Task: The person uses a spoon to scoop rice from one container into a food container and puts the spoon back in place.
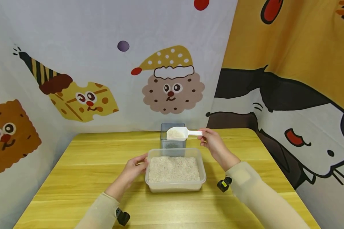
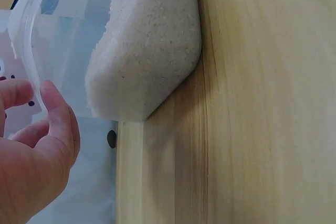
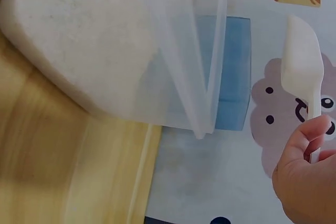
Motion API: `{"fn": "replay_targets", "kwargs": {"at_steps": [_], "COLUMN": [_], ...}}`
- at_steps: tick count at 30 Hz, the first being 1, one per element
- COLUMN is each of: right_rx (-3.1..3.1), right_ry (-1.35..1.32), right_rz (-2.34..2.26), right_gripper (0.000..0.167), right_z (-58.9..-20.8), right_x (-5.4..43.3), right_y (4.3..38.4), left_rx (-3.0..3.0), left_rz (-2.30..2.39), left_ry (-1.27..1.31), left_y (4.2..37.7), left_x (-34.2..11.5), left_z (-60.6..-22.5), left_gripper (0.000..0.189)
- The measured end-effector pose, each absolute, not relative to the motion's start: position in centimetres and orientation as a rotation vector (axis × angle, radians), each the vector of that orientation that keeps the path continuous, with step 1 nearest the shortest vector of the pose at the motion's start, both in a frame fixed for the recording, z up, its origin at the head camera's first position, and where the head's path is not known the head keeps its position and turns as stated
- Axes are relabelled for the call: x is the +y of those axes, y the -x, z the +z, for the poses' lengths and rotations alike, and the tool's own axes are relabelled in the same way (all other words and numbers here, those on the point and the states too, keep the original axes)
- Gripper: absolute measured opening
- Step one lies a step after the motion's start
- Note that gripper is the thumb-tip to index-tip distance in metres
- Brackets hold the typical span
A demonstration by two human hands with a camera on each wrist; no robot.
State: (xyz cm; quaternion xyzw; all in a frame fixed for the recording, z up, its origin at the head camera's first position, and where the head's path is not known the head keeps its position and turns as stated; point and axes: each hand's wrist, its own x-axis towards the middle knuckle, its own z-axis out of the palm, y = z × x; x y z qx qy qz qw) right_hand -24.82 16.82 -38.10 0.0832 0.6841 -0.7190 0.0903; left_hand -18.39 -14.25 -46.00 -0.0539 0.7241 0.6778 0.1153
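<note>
A clear plastic tub [image 1: 175, 187] of rice [image 1: 173, 168] stands on the table in front of me. My left hand [image 1: 134, 170] pinches its rim at the left side, thumb and fingers on either side of the edge in the left wrist view. In my right hand [image 1: 213, 144] is the handle of a white scoop [image 1: 183, 133], gripped between thumb and fingers. Rice lies in the scoop's bowl, held level over a blue-grey transparent container [image 1: 172, 144] behind the tub. The tub partly hides that container's lower part.
The light wooden table [image 1: 103, 159] ends at a cloth [image 1: 103, 38] printed with cartoon food, hanging close behind the blue-grey container. Small black devices [image 1: 224, 184] are on both wrists.
</note>
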Motion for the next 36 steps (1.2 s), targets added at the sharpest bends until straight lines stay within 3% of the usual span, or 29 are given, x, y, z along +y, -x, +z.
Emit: {"fn": "replay_targets", "kwargs": {"at_steps": [36], "right_rx": [2.318], "right_ry": [-0.248], "right_rz": [-2.121], "right_gripper": [0.028], "right_z": [-38.2], "right_x": [15.3], "right_y": [27.8], "left_rx": [2.095], "left_rz": [1.977], "left_ry": [0.161], "left_y": [18.7], "left_x": [-14.6], "left_z": [-46.6], "left_gripper": [0.041]}}
